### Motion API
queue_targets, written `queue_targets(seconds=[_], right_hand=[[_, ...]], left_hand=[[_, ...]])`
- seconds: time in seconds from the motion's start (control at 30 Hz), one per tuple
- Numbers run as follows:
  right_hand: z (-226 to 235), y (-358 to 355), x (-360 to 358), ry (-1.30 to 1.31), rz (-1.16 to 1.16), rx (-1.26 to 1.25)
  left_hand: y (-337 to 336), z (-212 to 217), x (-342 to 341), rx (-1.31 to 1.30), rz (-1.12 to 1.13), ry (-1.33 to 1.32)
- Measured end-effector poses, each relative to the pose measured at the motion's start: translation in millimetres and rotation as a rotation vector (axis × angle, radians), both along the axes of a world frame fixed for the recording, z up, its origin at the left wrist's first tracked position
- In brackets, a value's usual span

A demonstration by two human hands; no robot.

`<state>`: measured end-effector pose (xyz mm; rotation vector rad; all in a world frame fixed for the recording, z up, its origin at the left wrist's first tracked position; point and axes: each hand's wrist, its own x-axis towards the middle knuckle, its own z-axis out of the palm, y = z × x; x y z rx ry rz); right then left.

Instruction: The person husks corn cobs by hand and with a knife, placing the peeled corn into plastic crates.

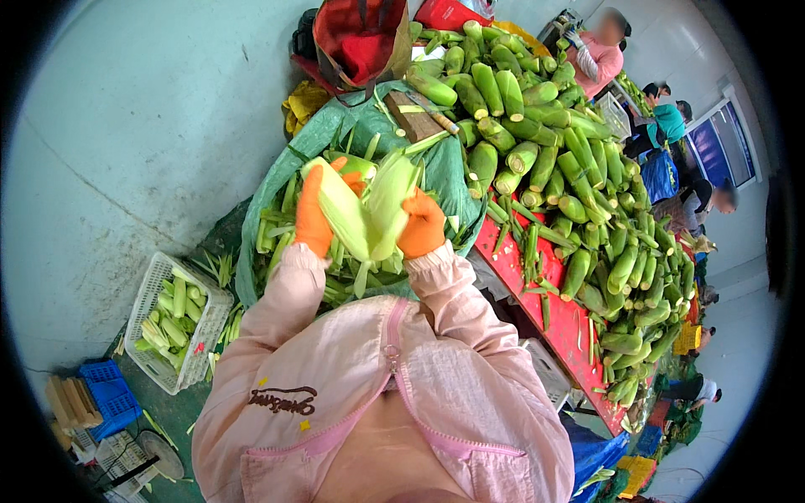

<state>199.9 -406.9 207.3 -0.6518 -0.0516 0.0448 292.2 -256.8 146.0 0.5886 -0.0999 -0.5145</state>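
Both my hands wear orange gloves. My left hand [314,213] is wrapped round an ear of corn [342,206] still in pale green husk, tilted with its narrow end toward me. My right hand [422,225] grips a broad piece of corn husk [392,201], peeled outward from the ear; the two stay joined near the lower end. Beneath my hands lies a green sack [257,225], wide at the mouth, with stripped husk leaves [277,230] in it. What my fingertips do behind the leaves is hidden.
To the right, a heap of unpeeled corn [579,176] covers a red table [537,293]. A knife [436,115] rests by a wooden block [411,117] at the sack's far edge. A white crate [220,323] with trimmed ears stands lower left. Other people [597,54] work beyond the heap.
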Motion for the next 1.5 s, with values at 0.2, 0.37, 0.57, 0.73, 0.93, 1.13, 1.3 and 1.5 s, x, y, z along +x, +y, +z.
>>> queue_targets(seconds=[0.2, 0.37, 0.57, 0.73, 0.93, 1.13, 1.3, 1.5], right_hand=[[-22.7, -0.2, -9.7, -0.202, 0.507, -1.166], [-5.4, 0.9, -12.0, -0.188, 0.266, -1.420], [-41.0, 0.5, 31.6, -0.137, -0.123, -1.393], [-64.7, 4.3, 33.5, 0.063, 0.198, -0.625], [-58.4, 14.6, 31.8, 0.119, 0.250, -1.092], [-53.8, 14.9, 29.3, -0.245, 0.273, -2.221], [-79.6, -17.8, 30.1, -0.420, -0.080, -2.076], [-6.2, -35.5, 35.5, -0.150, -0.211, -1.667]], left_hand=[[12.4, -23.8, 48.1, 0.152, 0.204, 0.181], [10.0, -9.9, 48.6, 0.254, 0.398, 0.105], [7.4, 20.3, 38.1, 0.213, 0.339, -0.017], [7.0, 16.1, 42.1, 0.099, 0.309, -0.003], [20.0, 9.3, 39.5, 0.056, 0.258, 0.056], [35.4, 14.8, 55.1, 0.289, 0.296, 0.007], [68.9, -7.2, 87.2, 0.205, 0.399, 0.143], [11.6, 25.3, 41.5, 0.315, 0.338, -0.116]])
